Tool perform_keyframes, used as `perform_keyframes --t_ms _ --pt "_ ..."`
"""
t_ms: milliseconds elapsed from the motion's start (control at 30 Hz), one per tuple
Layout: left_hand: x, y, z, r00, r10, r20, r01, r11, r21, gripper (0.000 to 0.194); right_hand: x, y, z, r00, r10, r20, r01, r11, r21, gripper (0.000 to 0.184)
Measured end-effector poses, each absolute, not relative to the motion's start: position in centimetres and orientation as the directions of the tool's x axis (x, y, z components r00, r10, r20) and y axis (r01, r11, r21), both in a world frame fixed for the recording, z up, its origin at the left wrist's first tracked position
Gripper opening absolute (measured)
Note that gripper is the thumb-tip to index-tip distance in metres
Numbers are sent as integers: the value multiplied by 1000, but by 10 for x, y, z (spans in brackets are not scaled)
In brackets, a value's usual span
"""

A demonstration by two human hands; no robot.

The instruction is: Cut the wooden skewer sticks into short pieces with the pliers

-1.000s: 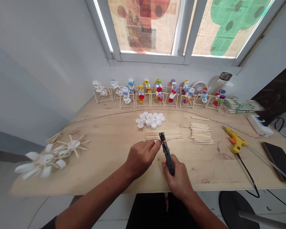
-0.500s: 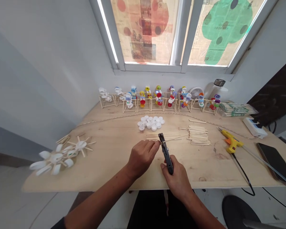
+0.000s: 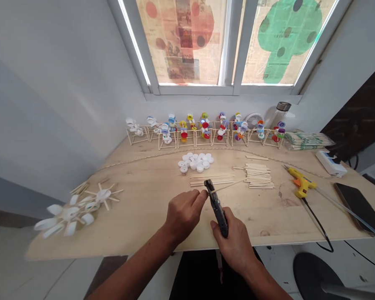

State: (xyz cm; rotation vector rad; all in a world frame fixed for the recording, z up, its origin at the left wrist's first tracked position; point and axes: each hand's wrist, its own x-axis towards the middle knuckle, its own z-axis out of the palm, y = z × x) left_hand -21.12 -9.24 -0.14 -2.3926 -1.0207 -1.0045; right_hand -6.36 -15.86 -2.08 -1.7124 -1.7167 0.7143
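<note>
Right hand [image 3: 234, 246] closed around the grips of black pliers [image 3: 217, 210], close to the front edge of the table [image 3: 143, 187], tip meeting a thin wooden stick [image 3: 229, 186]. Left hand [image 3: 184, 221] curled, fingertips [image 3: 203, 195] just beside the pliers' tip; any grip on the stick impossible to tell. Just beyond, a row of wooden sticks [image 3: 212, 179], a stacked pile of sticks [image 3: 258, 176] to its right, and white bottle caps [image 3: 195, 161] behind.
</note>
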Motion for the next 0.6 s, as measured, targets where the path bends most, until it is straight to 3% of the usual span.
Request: perform_keyframes --t_ms 133,300,600 --pt "-214 -91 1 508 519 687 681 -731 49 13 -63 -159 -20 11 999 38 667 21 -745 6" --pt "-217 -92 10 516 603 608 601 -761 245 12 -62 -158 -19 -3 998 55 671 43 -741 6" --pt "-221 -91 26 513 741 433 503 -668 548 14 -62 -155 -20 -21 993 112 683 96 -724 7"
